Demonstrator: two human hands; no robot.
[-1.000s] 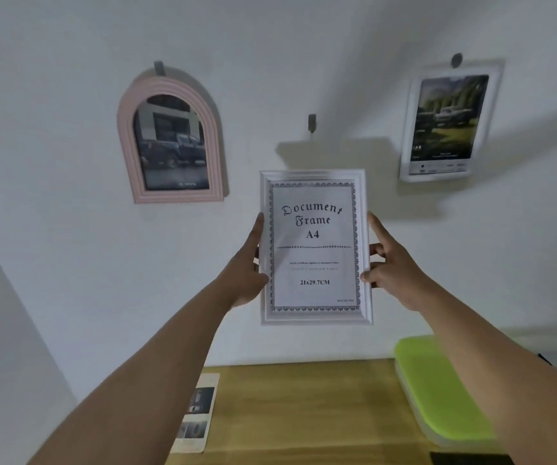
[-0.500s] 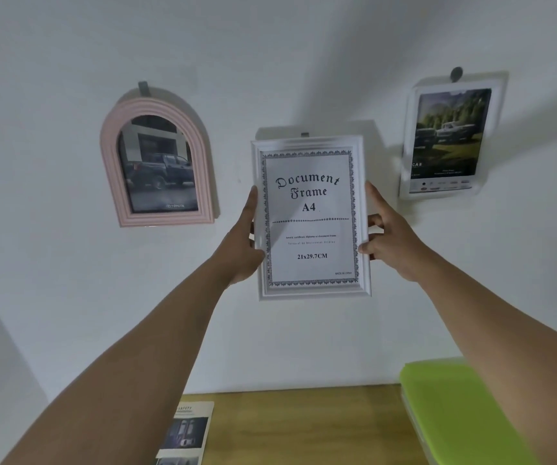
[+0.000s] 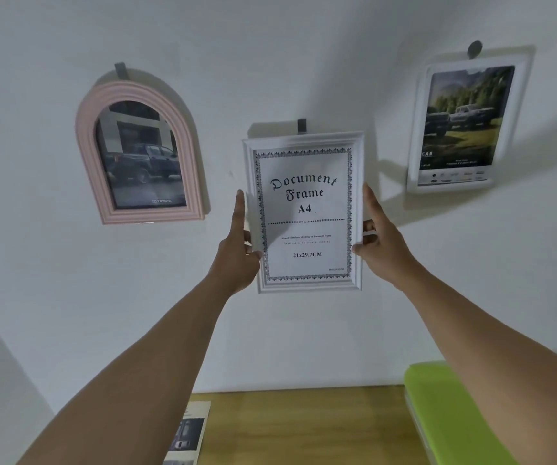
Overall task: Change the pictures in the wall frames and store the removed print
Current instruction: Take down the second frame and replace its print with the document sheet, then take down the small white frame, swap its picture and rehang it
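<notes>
- Gripping the white document frame (image 3: pixel 305 213) by its side edges, the left hand (image 3: pixel 237 253) pinched the 9 o'clock edge and the right hand (image 3: pixel 383 245) the 3 o'clock edge.
- The frame sat upright against the wall, its top just under a grey hook (image 3: pixel 301 125).
- A pink arched frame (image 3: pixel 136 152) hung at 10 o'clock and a white frame with a car print (image 3: pixel 461 124) at 2 o'clock.
- A loose print (image 3: pixel 188 431) lay on the wooden table (image 3: pixel 304 427) at 7 o'clock; a green folder (image 3: pixel 448 411) lay at 5 o'clock.

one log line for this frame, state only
left hand: holds white document frame | right hand: holds frame | frame top at wall hook | hung: cannot tell
</notes>
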